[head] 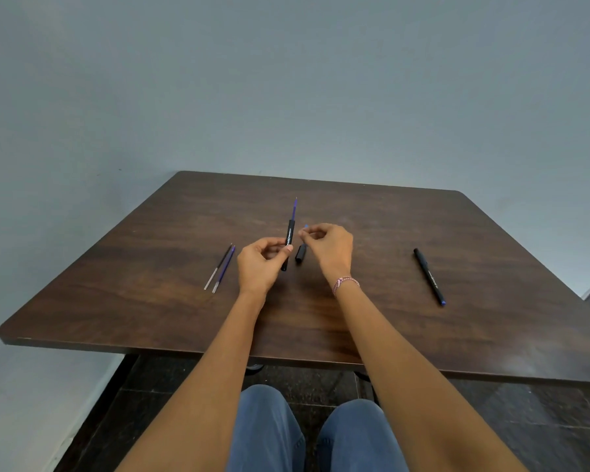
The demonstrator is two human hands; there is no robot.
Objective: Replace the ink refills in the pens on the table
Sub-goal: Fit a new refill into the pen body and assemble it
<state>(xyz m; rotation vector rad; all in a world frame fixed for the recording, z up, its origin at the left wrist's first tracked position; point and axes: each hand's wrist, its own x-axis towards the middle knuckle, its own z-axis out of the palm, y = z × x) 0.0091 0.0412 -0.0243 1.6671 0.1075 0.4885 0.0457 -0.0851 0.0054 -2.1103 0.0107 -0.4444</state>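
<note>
Far left on the dark wood table (389, 335) I see two loose refills lying flat, side by side and nearly touching, both angled up to the right; the dark refill (218, 266) has a clear lower end, and the blue refill (224, 269) sits just right of it; both lie apart from the hands. Next over, the left hand (258, 264) is raised above the middle of the table, fingers curled, thumb and fingers clamped on a black pen barrel (289, 241) with white print; the barrel stands nearly upright, its top leaning slightly right; an inserted refill (293, 208), purple-blue, sticks out of the barrel's upper end with its tip pointing away from me. Just right of the barrel a short black cap (300, 254) lies on the table between the two hands; I cannot tell whether it touches either one. Then the right hand (327, 248), close beside the left but not touching it; fingers curled, fingertips pinching a small blue piece (306, 226); too small for me to say what part it is. A pink bracelet (345, 283) wraps the right wrist. Well off to the right a whole black pen (429, 276) lies flat on its own, angled, blue end toward me. Under the near table edge, two knees in blue jeans (266, 427); dark floor (542, 420) around them; plain grey wall (286, 80) behind the table.
</note>
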